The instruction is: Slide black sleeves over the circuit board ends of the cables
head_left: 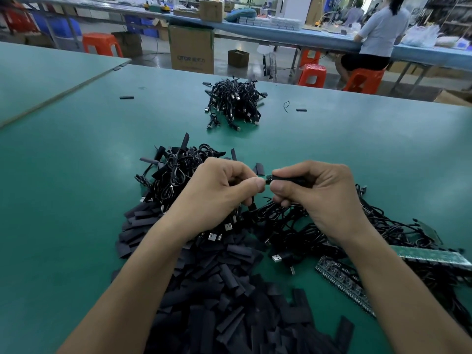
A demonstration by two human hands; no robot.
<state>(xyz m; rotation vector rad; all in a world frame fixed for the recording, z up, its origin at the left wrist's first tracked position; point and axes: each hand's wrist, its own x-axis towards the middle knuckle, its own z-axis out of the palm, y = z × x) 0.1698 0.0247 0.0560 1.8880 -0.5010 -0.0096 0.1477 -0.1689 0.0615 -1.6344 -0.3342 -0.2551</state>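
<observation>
My right hand (316,198) pinches a black sleeve (291,179) between thumb and forefinger. A small circuit board end (268,178) pokes out of the sleeve's left opening. My left hand (217,192) pinches that board end from the left, thumb tip against it; its cable is hidden under the fingers. A large heap of loose black sleeves (229,290) lies below my forearms. Tangled black USB cables (171,172) lie behind my left hand, and more cables (319,231) spread under my right wrist.
A separate pile of black cables (233,103) sits farther back on the green table (76,175). Green circuit board strips (431,256) lie at the right. Stray sleeves (127,97) dot the far tabletop. A person (378,34) sits at another bench beyond.
</observation>
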